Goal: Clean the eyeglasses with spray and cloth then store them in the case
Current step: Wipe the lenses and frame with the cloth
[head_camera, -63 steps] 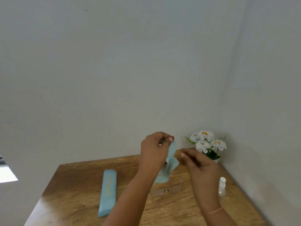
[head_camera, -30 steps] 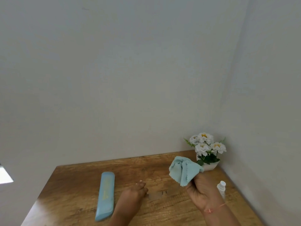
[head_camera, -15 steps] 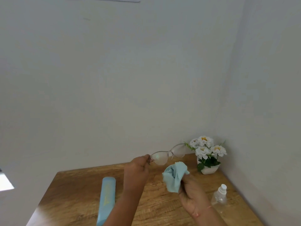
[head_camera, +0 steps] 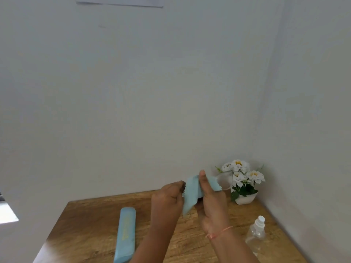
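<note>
Above the wooden table (head_camera: 89, 221) my left hand (head_camera: 168, 198) holds the eyeglasses (head_camera: 225, 182) by one end; only a clear lens shows to the right of the cloth. My right hand (head_camera: 210, 198) pinches the light blue cloth (head_camera: 190, 194) around the near lens, thumb pointing up over the fabric. The rest of the frame is hidden behind cloth and fingers. The long light blue case (head_camera: 125, 234) lies shut on the table to the left. A clear spray bottle (head_camera: 255, 234) with a white nozzle stands at the right.
A small white pot of white flowers (head_camera: 242, 179) sits in the back right corner, just behind the raised eyeglasses. Grey walls close the table at the back and right. The table's left edge runs diagonally at the lower left.
My left hand picked the eyeglasses off the table and raised them. My right hand brought the cloth up and wrapped it over a lens.
</note>
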